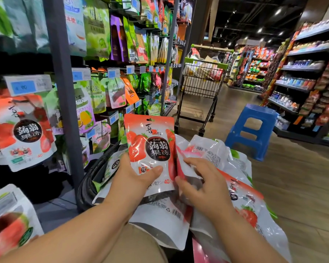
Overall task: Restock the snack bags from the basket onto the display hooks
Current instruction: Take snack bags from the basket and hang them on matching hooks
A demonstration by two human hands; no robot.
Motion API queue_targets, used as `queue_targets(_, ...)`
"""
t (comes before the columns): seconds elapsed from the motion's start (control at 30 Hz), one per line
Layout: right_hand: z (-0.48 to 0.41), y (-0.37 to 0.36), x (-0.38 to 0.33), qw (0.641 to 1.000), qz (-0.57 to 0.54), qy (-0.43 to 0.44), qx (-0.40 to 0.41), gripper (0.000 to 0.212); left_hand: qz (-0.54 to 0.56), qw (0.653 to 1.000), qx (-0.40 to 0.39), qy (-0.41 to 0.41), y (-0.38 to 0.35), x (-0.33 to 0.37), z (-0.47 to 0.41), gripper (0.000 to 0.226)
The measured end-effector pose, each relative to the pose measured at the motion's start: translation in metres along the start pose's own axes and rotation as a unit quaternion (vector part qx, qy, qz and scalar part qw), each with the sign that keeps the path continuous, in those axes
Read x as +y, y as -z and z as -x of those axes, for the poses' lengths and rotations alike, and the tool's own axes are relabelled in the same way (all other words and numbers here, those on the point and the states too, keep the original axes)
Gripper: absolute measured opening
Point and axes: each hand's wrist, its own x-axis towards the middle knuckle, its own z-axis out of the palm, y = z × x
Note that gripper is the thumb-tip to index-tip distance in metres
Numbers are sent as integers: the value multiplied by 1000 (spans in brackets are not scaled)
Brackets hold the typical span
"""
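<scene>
My left hand [133,179] grips a red-and-white strawberry snack bag [150,147] upright, thumb across its lower front. Just right of it, my right hand [199,185] pinches the edge of another bag [186,168] in the pile. Several more snack bags [243,198] lie heaped in front of me over a black basket [91,177], whose rim shows at the left. Matching strawberry bags [23,133] hang on the display hooks at the far left, under a blue price tag [23,87].
A grey upright post [66,95] divides the hook display. Green, purple and orange snack bags [103,92] fill the rack. A shopping cart [201,82] stands down the aisle, a blue plastic stool [253,128] sits to the right, and stocked shelves [302,76] line the far side.
</scene>
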Motion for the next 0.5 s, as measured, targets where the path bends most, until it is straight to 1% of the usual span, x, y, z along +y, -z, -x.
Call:
queue_targets(0.1,-3,6,5,998,-27,3,62,25,18,1000,6,8,0,-3,0,71)
queue_targets(0.13,-4,8,5,996,-40,5,82,17,17,1000,3,13,0,-3,0,70)
queue_targets(0.17,-5,10,5,993,-54,3,101,14,15,1000,-1,17,-1,-3,0,70)
queue_targets(0.27,-7,15,8,978,-127,-53,158,33,23,1000,3,19,-1,-1,2,62)
queue_targets(0.33,-8,20,7,956,-195,-99,197,39,37,999,11,14,-2,0,3,55)
queue_targets(0.37,-9,22,6,945,-219,-116,214,40,41,999,11,11,-2,1,4,52)
queue_targets(0.43,-10,25,4,925,-251,-148,243,33,46,999,16,13,-3,2,5,46)
queue_targets(0.5,-12,27,5,904,-287,-185,257,26,52,998,15,17,-3,2,5,49)
